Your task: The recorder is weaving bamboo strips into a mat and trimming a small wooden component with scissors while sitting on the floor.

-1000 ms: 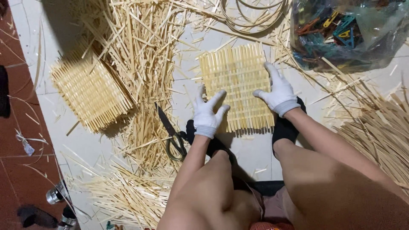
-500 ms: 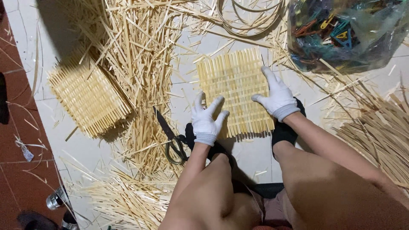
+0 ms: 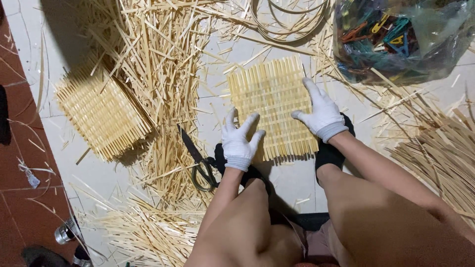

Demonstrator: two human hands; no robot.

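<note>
Lying at the far left on the tiled floor (image 3: pixel 277 183) was a stack of woven mats (image 3: pixel 101 116), beside loose bamboo strips (image 3: pixel 158 74). Black scissors (image 3: pixel 198 158) rested just left of the gloved left hand (image 3: pixel 240 141), whose fingers spread wide on the lower left edge of the woven bamboo mat (image 3: pixel 272 101). That mat lay flat before the person's knees. The right hand (image 3: pixel 322 112) pressed its right side, fingers splayed. Farther right sat a clear bag of coloured clips (image 3: pixel 401 37).
</note>
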